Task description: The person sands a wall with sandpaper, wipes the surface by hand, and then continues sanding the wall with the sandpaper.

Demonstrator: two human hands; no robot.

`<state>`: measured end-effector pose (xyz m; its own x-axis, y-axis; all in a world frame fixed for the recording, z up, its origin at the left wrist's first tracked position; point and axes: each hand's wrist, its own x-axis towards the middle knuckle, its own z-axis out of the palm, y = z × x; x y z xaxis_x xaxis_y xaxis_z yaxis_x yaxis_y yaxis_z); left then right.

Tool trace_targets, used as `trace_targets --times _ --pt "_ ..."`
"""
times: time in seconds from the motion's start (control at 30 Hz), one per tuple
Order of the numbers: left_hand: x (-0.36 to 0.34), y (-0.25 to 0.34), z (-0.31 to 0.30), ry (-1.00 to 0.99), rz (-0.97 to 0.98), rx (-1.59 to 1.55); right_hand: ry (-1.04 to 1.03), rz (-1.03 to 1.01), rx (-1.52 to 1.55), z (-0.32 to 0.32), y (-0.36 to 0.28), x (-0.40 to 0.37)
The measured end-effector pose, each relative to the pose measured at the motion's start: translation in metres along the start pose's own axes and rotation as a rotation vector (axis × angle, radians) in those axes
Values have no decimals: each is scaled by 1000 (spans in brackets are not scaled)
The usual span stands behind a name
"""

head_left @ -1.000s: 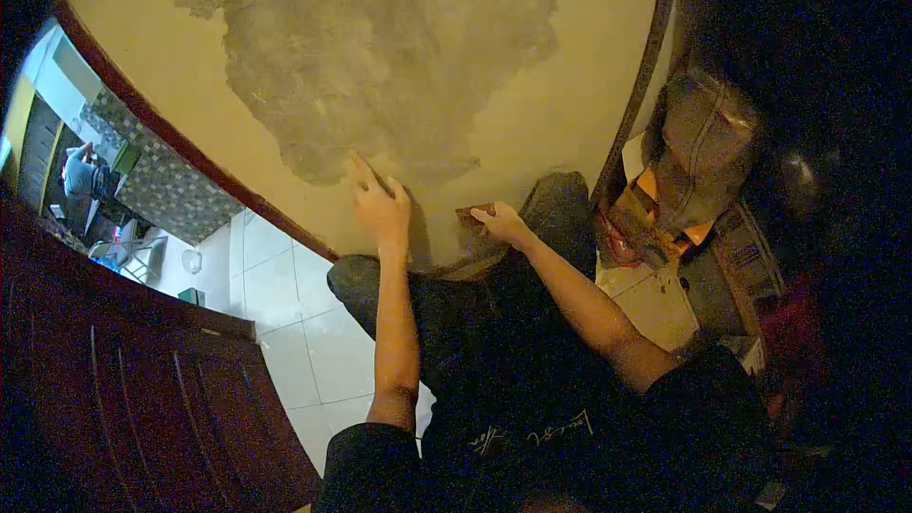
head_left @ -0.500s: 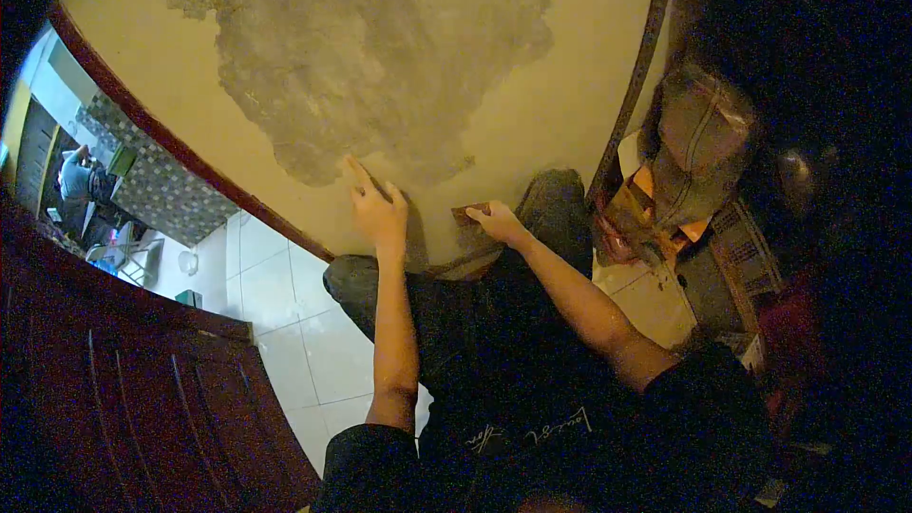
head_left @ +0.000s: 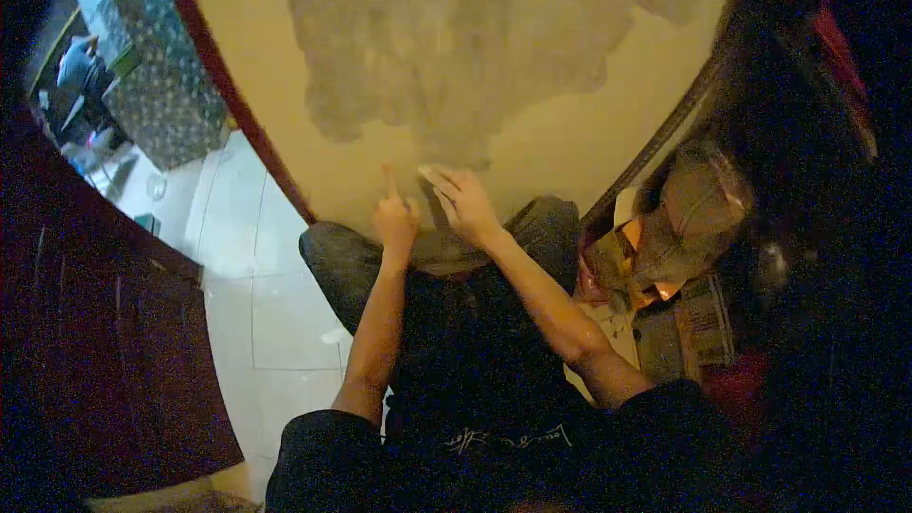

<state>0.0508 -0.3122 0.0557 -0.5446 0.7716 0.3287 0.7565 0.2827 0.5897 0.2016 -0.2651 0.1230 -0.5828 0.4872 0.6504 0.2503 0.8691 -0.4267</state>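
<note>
The cream-yellow wall point(head_left: 356, 166) in front of me carries a large, uneven grey patch point(head_left: 456, 47). My left hand point(head_left: 394, 220) is at the wall below the patch, its index finger stretched upward and the other fingers partly curled, holding nothing. Close beside it, my right hand point(head_left: 467, 204) presses against the wall at the patch's lower tip, fingers together. The small brown piece of sandpaper it held a moment ago is mostly hidden under those fingers. My bent knees point(head_left: 546, 218) are close to the wall.
Plastic-wrapped bags and bundles point(head_left: 698, 199) are piled at the right by the wall's edge. A dark red panelled door point(head_left: 114, 351) stands at the left, beside pale floor tiles point(head_left: 275, 313). Farther off, a person point(head_left: 84, 66) bends near a mosaic-tiled partition point(head_left: 171, 76).
My right hand has moved leftward and up, from holding the sandpaper near my knee to pressing on the wall. My left hand has dropped slightly lower. The view has shifted.
</note>
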Motion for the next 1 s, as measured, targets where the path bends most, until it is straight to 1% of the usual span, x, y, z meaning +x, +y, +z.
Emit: trace_targets --times 0.03,0.07,0.1,0.17,0.23,0.27,0.33,0.37,0.43,0.47,0.5,0.53,0.57,0.6,0.63,0.67,0.7,0.73,0.77,0.8,0.83,0.9,0.97,1.0 --pt "1 -8 10 5 -20 -1 56 -139 -122 3 -7 17" --pt "3 -20 31 74 28 18 118 -275 -243 4 -18 34" --pt "3 -28 43 140 81 39 115 -299 -252 -1 -37 53" --pt "2 -25 39 110 59 28 111 -316 -257 4 -55 81" --pt "1 -25 36 83 48 15 251 -395 -568 16 -56 100" --pt "1 -26 36 96 62 42 252 -396 -568 22 -51 105" --pt "1 -23 33 109 76 70 264 -431 -783 43 -28 104" --pt "-1 -20 30 128 71 61 261 -429 -782 50 -16 96" --pt "-7 -15 20 142 67 56 110 -415 -734 59 6 75" --pt "-7 -12 14 84 27 59 112 -417 -734 62 12 67" --pt "-7 -8 12 25 -16 61 17 -414 -797 63 14 54" --pt "-8 -6 10 24 -15 63 -77 -407 -860 65 15 42" --pt "-8 -4 7 -4 -38 18 -72 -405 -861 66 15 33" --pt "-6 -2 5 -28 -57 -27 -72 -360 -819 68 16 28" --pt "-2 -11 16 -19 -52 -28 -73 -318 -778 66 15 31" --pt "0 -22 33 6 -12 66 -68 -323 -781 66 15 38" --pt "-1 -31 44 24 24 159 24 -336 -723 61 7 45" --pt "-2 -32 46 13 22 160 109 -340 -663 56 -3 49" --pt "0 -33 48 40 56 139 100 -323 -660 52 -12 58" --pt "-2 -34 49 69 93 118 161 -373 -662 45 -20 75" --pt "-4 -28 42 59 97 122 228 -427 -665 39 -27 92" --pt "-7 -14 25 -24 -10 149 239 -414 -701 32 -40 117" --pt "-9 -17 25 -39 -10 118 247 -405 -734 32 -37 122" --pt "-10 -20 26 -45 -15 83 201 -418 -776 40 -28 118"
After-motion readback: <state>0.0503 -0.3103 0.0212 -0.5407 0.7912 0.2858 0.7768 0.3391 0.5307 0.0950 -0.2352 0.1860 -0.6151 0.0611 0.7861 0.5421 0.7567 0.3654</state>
